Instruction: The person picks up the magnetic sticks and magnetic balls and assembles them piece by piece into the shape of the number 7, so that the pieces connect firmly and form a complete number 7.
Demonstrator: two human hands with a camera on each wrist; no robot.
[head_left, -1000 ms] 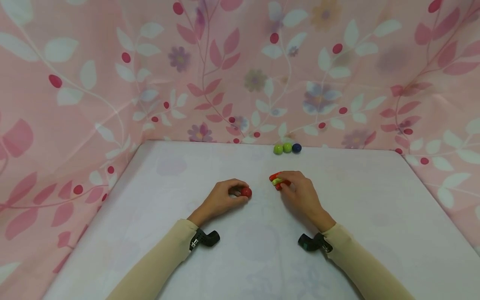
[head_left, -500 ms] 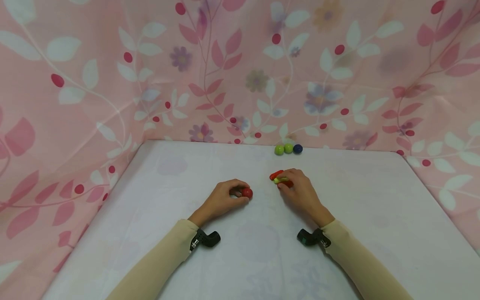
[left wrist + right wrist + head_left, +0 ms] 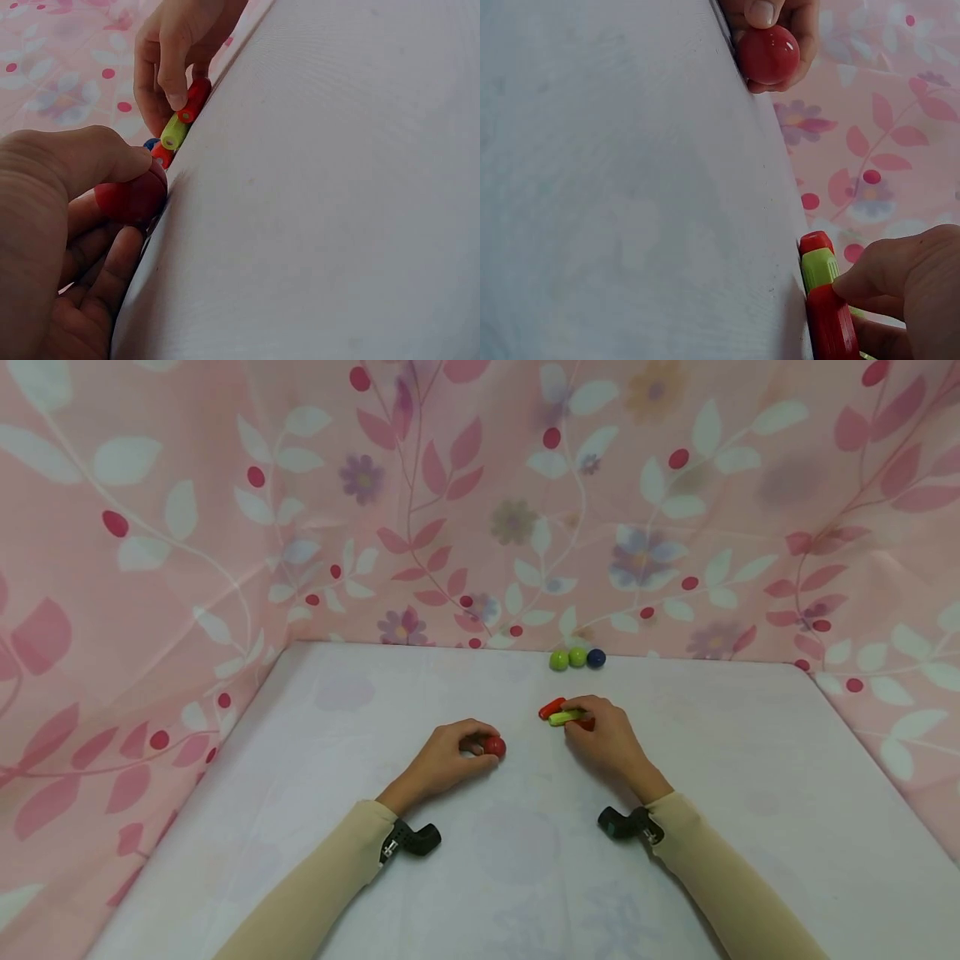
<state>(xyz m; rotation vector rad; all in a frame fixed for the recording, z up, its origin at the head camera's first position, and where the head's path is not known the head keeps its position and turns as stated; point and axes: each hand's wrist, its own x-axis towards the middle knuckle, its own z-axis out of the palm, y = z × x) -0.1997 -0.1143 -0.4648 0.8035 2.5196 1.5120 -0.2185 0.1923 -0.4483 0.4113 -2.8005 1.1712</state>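
Note:
My left hand (image 3: 450, 756) pinches a shiny red ball (image 3: 494, 747) between thumb and fingers, right at the white table surface. Across from it, my right hand (image 3: 606, 735) has thumb and fingers around the nearest of three short ribbed cylinders, a red cylinder (image 3: 832, 322). Beside that one lies a light green cylinder (image 3: 564, 717), with a second red cylinder (image 3: 552, 708) on its far side. In the left wrist view, small round holes show in the cylinder ends. The fingers partly cover the gripped cylinder in the head view.
Two green balls (image 3: 558, 660) and a dark blue ball (image 3: 596, 658) sit in a row near the back edge of the white table (image 3: 360, 710). A pink floral curtain (image 3: 480, 502) hangs behind the table and at both sides.
My right hand has shifted slightly right and away from me, with the nearest red cylinder going right. More of the green cylinder shows. The left hand and red ball stay put.

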